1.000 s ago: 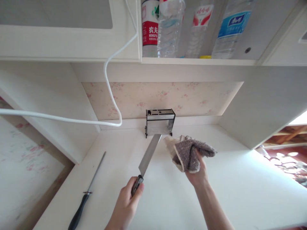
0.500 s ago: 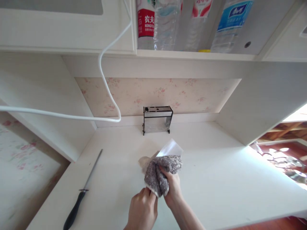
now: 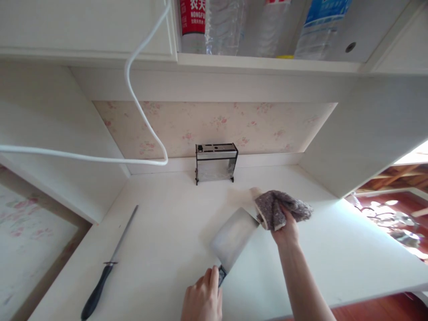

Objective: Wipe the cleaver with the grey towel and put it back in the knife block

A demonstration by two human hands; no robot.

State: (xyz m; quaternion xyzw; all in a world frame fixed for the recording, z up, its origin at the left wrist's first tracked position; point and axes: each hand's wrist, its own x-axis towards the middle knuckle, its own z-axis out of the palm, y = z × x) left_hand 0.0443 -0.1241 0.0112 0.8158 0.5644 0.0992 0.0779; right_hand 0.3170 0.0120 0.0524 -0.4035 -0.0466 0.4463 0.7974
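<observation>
My left hand [image 3: 203, 299] grips the handle of a cleaver [image 3: 234, 237] low in the middle, with the wide steel blade turned flat toward me and pointing up to the right. My right hand [image 3: 285, 228] is closed on a bunched grey cloth [image 3: 280, 207] just past the blade's tip, at its upper right corner. Both are held over the white counter [image 3: 160, 249].
A metal knife block [image 3: 216, 162] stands at the back wall. A sharpening steel with a black handle [image 3: 107, 265] lies at the left. A white cable [image 3: 100, 158] hangs across the left. Water bottles [image 3: 217, 24] stand on the shelf above.
One second ago the blade stood edge-on with the cloth off to the right. Then the cloth wrapped the blade near the handle. Now the cloth has slid off the tip, baring the flat blade.
</observation>
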